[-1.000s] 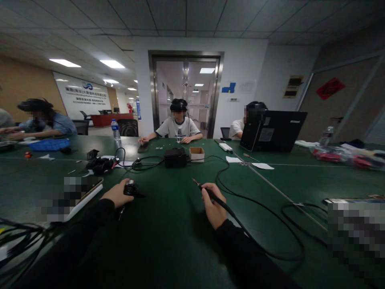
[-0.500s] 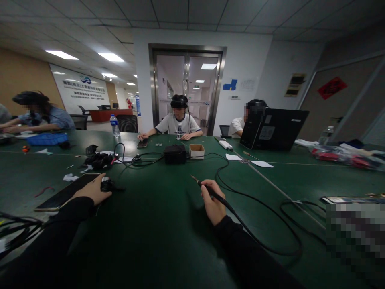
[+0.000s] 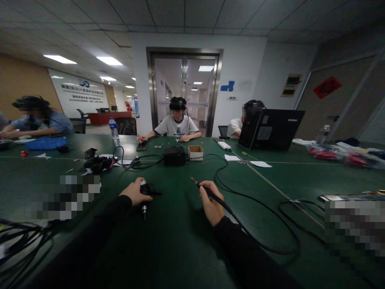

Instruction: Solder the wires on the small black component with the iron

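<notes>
In my right hand [image 3: 213, 202] is a thin black soldering iron [image 3: 210, 192], held like a pen. Its metal tip points up and to the left over the green table [image 3: 168, 249], and its cord loops away to the right. My left hand [image 3: 135, 192] is closed round a small silver device with a bundled black cable [image 3: 147, 189]. A thin metal point sticks out below that hand. The device's exact kind is hard to make out. A gap of table lies between the two hands.
Ahead stand a black box [image 3: 174, 155] and a small open carton [image 3: 195, 152]. Cables [image 3: 27, 237] lie coiled at the left. Black gear [image 3: 98, 163] sits beyond my left hand. A large black laptop [image 3: 272, 128] stands at the back right. Several people sit round the table.
My left hand has moved right, from beside the dark flat panel to nearer the table's middle, carrying the silver device. The right hand with the soldering iron has hardly moved.
</notes>
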A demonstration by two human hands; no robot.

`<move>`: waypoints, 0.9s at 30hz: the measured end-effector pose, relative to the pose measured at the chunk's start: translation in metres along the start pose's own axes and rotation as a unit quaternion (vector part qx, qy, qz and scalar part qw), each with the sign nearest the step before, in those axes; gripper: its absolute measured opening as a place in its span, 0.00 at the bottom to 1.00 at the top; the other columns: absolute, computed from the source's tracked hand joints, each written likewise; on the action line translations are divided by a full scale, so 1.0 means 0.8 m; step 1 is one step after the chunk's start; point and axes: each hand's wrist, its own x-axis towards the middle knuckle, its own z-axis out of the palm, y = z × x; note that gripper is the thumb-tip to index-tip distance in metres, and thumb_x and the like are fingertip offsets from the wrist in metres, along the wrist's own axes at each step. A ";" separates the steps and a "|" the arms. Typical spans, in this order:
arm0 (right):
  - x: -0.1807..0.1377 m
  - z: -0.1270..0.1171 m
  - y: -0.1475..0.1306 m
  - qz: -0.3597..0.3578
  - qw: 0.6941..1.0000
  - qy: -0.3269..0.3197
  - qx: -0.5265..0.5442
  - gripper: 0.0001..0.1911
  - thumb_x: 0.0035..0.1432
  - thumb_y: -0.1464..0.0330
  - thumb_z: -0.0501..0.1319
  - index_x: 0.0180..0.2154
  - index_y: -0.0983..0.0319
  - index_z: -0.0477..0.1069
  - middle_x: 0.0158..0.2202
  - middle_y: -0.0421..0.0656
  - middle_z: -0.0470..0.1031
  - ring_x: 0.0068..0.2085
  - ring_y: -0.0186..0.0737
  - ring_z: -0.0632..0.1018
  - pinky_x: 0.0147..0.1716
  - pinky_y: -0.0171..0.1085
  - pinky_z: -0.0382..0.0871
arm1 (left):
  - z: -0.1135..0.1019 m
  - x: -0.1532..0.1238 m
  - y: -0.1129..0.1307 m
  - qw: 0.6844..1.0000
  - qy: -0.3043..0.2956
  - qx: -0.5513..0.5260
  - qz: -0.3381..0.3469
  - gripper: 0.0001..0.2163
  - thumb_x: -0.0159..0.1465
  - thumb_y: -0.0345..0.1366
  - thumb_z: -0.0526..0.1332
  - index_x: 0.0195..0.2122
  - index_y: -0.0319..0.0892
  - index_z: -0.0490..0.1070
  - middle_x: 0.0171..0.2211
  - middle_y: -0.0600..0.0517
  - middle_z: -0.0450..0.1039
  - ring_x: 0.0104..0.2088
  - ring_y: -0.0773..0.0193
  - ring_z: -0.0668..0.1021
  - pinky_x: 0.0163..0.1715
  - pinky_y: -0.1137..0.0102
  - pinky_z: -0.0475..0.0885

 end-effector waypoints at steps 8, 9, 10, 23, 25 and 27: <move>0.001 -0.001 -0.002 0.002 1.000 0.012 0.001 0.09 0.58 0.61 0.57 0.36 0.60 0.69 0.25 0.37 0.70 0.25 0.35 0.70 0.26 0.33 0.63 | 0.069 -0.007 0.123 0.997 -0.025 -0.029 0.071 0.38 0.43 0.44 0.70 0.55 0.44 0.58 0.50 0.39 0.67 0.41 0.51 0.79 0.35 0.66 0.75; 0.001 -0.001 -0.001 0.003 1.000 0.013 0.001 0.09 0.58 0.62 0.57 0.36 0.60 0.69 0.25 0.37 0.70 0.25 0.35 0.70 0.26 0.33 0.63 | 0.075 -0.007 0.129 0.996 -0.027 -0.039 0.072 0.39 0.43 0.45 0.70 0.56 0.44 0.57 0.51 0.38 0.66 0.41 0.50 0.78 0.34 0.66 0.76; 0.001 -0.001 -0.001 0.004 1.000 0.013 -0.002 0.09 0.58 0.62 0.57 0.36 0.60 0.69 0.25 0.37 0.70 0.25 0.35 0.70 0.26 0.33 0.63 | 0.079 -0.007 0.133 0.996 -0.030 -0.052 0.069 0.40 0.43 0.44 0.70 0.57 0.45 0.55 0.53 0.37 0.64 0.42 0.49 0.78 0.32 0.66 0.76; 0.001 -0.002 -0.002 -0.008 1.000 0.009 0.002 0.07 0.59 0.64 0.57 0.36 0.59 0.69 0.25 0.36 0.69 0.25 0.34 0.69 0.25 0.32 0.62 | 0.085 -0.028 0.142 0.982 -0.065 -0.164 0.067 0.51 0.44 0.39 0.71 0.64 0.46 0.39 0.58 0.32 0.55 0.35 0.54 0.79 0.21 0.68 0.77; 0.001 -0.002 -0.002 -0.007 1.000 0.008 0.006 0.07 0.58 0.63 0.57 0.36 0.59 0.69 0.25 0.36 0.69 0.25 0.34 0.70 0.26 0.32 0.63 | 0.090 -0.032 0.144 0.981 -0.057 -0.166 0.077 0.51 0.44 0.39 0.70 0.64 0.46 0.39 0.58 0.32 0.56 0.33 0.56 0.79 0.21 0.69 0.76; 0.000 -0.002 -0.001 -0.007 1.000 0.008 0.010 0.08 0.58 0.63 0.57 0.36 0.60 0.69 0.25 0.37 0.70 0.26 0.35 0.71 0.27 0.32 0.64 | 0.095 -0.034 0.143 0.981 -0.052 -0.166 0.086 0.51 0.45 0.40 0.70 0.64 0.46 0.38 0.57 0.32 0.57 0.31 0.57 0.79 0.21 0.69 0.76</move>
